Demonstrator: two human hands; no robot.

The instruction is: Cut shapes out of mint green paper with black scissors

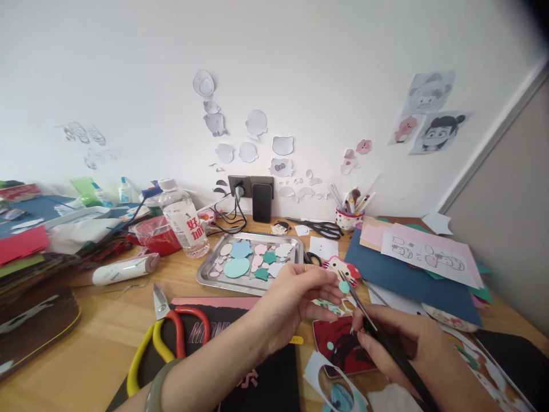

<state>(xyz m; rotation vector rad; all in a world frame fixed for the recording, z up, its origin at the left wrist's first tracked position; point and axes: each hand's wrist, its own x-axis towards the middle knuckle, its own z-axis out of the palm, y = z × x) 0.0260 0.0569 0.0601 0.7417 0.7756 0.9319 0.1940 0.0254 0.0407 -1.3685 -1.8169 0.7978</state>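
My left hand [295,292] reaches across from the left, its fingers curled, with a small mint-green paper disc [344,287] at the fingertips. In my right hand [403,340] is a slim black tool that looks like tweezers [380,337], its thin metal tips pointing up beside the disc. Below the hands, a dark red patterned card or case [319,332] bears another small mint dot [330,345]. Paper offcuts [317,366] lie in front. Behind the left hand, a metal tray [208,279] carries cut paper shapes in blue, mint, pink and green.
Red-and-yellow-handled shears [178,329] lie on a black folder [257,395]. Behind stand a water bottle [182,220], phone [262,202] and pen cup [349,218]. Black scissors [328,230] and a cat-face cutout [337,266] lie near the tray; blue card sheets [369,269] are at right.
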